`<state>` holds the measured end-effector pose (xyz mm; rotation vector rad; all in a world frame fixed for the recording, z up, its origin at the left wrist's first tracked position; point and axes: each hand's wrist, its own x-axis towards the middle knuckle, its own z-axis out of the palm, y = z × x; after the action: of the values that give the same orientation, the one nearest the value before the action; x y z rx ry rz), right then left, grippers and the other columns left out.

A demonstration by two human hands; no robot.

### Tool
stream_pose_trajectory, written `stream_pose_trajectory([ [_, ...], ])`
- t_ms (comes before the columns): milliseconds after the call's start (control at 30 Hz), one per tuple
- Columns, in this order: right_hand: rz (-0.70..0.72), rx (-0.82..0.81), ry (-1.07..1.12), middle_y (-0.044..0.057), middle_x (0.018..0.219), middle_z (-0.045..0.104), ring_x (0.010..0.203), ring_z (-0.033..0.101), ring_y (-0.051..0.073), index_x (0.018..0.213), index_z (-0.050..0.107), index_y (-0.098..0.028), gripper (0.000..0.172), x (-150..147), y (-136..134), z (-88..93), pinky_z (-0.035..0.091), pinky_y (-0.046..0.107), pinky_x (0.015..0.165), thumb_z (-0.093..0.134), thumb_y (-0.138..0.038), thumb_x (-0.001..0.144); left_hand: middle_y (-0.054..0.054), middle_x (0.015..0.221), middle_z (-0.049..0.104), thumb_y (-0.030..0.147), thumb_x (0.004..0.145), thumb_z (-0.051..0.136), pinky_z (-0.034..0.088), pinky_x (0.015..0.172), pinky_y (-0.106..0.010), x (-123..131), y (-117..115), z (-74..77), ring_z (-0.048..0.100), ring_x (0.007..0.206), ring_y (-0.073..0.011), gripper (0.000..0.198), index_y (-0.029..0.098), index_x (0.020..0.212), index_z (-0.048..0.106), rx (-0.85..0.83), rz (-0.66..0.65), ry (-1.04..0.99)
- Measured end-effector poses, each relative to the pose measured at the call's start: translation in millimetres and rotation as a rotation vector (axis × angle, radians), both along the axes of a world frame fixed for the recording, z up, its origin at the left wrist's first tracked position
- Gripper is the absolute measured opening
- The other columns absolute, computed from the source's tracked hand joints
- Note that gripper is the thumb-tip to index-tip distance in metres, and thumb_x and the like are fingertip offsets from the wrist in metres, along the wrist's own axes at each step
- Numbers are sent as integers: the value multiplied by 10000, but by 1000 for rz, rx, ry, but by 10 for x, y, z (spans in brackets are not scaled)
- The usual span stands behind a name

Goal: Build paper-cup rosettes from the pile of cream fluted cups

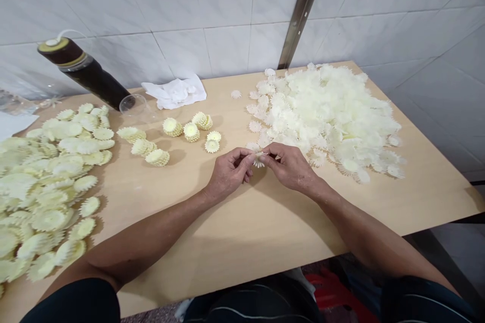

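Note:
Both my hands meet above the middle of the table, pinching a small pale, scalloped flower-shaped disc [258, 163] between thumbs and forefingers. My left hand [232, 170] grips its left side, and my right hand [290, 164] its right side. Fingers cover most of the disc, so I cannot tell if it is one layer or more. Just right of my right hand spreads a big heap of thin, whitish scalloped discs [326, 111]. Left of my hands stand several short stacks of yellowish discs [157, 157], some tilted.
A large pile of thicker yellowish discs [49, 217] covers the table's left side. A dark bottle [94, 78], a clear plastic cup [133, 106] and crumpled white tissue [176, 92] sit near the tiled wall [227, 0]. The wooden table's [235, 242] front edge is close to my body.

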<state>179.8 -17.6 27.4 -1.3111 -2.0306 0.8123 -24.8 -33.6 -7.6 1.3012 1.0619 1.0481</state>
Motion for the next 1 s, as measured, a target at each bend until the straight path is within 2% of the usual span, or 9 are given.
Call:
stream_pose_trajectory([
  [133, 43, 70, -79, 45, 796, 664, 732, 581, 187, 806, 638, -205, 271, -9, -4, -31, 394, 313, 691, 522, -279, 1040, 6, 655, 676, 546, 969, 727, 536, 501, -208, 8, 2, -11, 633, 529, -111, 401, 157, 1065, 735, -1, -8, 9],
  [267, 33, 97, -77, 51, 804, 672, 741, 600, 192, 831, 649, -203, 252, -28, -2, -65, 401, 313, 692, 508, -242, 1037, 11, 630, 661, 538, 970, 726, 519, 487, -201, 10, 2, -2, 603, 493, -96, 388, 151, 985, 733, 10, 40, 14],
  [367, -29, 71, -37, 37, 787, 686, 711, 602, 183, 843, 675, -206, 211, -42, 3, -85, 410, 313, 676, 574, -271, 1017, 7, 625, 665, 551, 968, 724, 511, 479, -198, 5, 5, 14, 594, 482, -91, 401, 151, 928, 719, 10, 52, 4],
  [467, -114, 13, 42, 36, 861, 726, 745, 636, 186, 968, 704, -212, 128, -50, -1, -98, 447, 312, 671, 656, -329, 987, 5, 611, 666, 581, 950, 733, 502, 460, -202, 5, 13, 34, 589, 465, -94, 431, 151, 928, 720, 1, 45, -12],
  [533, -186, -11, 82, 39, 887, 724, 764, 645, 192, 1024, 684, -213, 204, -51, -9, -105, 468, 312, 660, 731, -396, 948, 1, 604, 667, 599, 934, 743, 499, 450, -207, 8, 20, 51, 586, 457, -98, 451, 149, 924, 722, -7, 43, -24],
  [600, -236, -2, 97, 37, 877, 709, 760, 637, 192, 998, 663, -214, 264, -51, -14, -113, 479, 315, 655, 778, -436, 914, -4, 606, 672, 602, 924, 753, 503, 451, -212, 9, 25, 69, 588, 458, -101, 457, 146, 919, 727, -12, 43, -34],
  [700, -207, 40, 102, 44, 872, 712, 767, 639, 189, 896, 680, -214, 220, -53, -9, -130, 497, 323, 687, 758, -417, 934, -8, 611, 675, 580, 926, 761, 511, 462, -216, 3, 30, 81, 595, 468, -103, 441, 139, 928, 746, -13, 40, -37],
  [833, -114, 39, 134, 44, 869, 728, 755, 662, 187, 905, 756, -224, 154, -72, 4, -151, 506, 322, 680, 702, -355, 966, -7, 615, 677, 545, 939, 759, 505, 464, -212, -12, 37, 59, 597, 471, -101, 405, 141, 938, 763, -10, 24, -33],
  [1000, -142, -52, 203, 29, 803, 722, 659, 643, 169, 836, 751, -217, 210, -100, -3, -130, 497, 305, 615, 693, -379, 956, -8, 607, 672, 556, 916, 778, 494, 450, -214, -6, 49, 71, 594, 467, -104, 416, 143, 882, 744, -7, 36, -48],
])
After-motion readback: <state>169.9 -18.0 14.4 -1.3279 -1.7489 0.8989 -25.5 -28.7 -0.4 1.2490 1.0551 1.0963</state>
